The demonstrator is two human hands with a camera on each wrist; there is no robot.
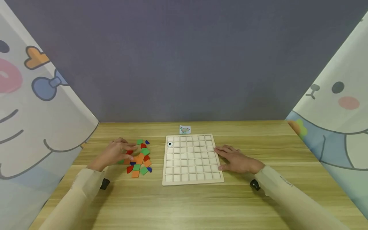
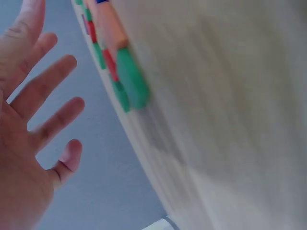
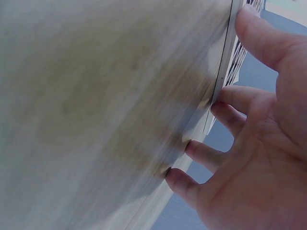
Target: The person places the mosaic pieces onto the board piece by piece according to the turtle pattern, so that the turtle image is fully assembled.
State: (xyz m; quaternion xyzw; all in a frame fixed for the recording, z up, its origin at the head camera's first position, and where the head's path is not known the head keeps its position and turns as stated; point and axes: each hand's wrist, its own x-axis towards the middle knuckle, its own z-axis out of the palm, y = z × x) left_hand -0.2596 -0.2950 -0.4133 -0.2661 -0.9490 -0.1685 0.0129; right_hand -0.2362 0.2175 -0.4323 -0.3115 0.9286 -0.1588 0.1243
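A pale wooden grid board (image 1: pixel 189 184) lies on the table. In one of its upper left cells sits a round white piece with a black dot (image 1: pixel 170 144). My right hand (image 1: pixel 237 160) rests at the board's right edge, thumb and fingers spread and touching it. Left of the board is a loose group of flat pieces, among them an orange piece (image 1: pixel 135 174), a green piece (image 1: pixel 145 151), a red piece (image 1: pixel 130 169) and a blue piece (image 1: pixel 149 170). Over the left side of this group is my left hand (image 1: pixel 116 153); its fingers look loose and apart in the left wrist view.
A small card with a coloured picture (image 1: pixel 185 129) lies behind the board's top edge. The wooden table (image 1: pixel 184 204) ends at a grey wall (image 1: pixel 184 64). Panels with cartoon prints (image 1: pixel 43 127) stand on both sides.
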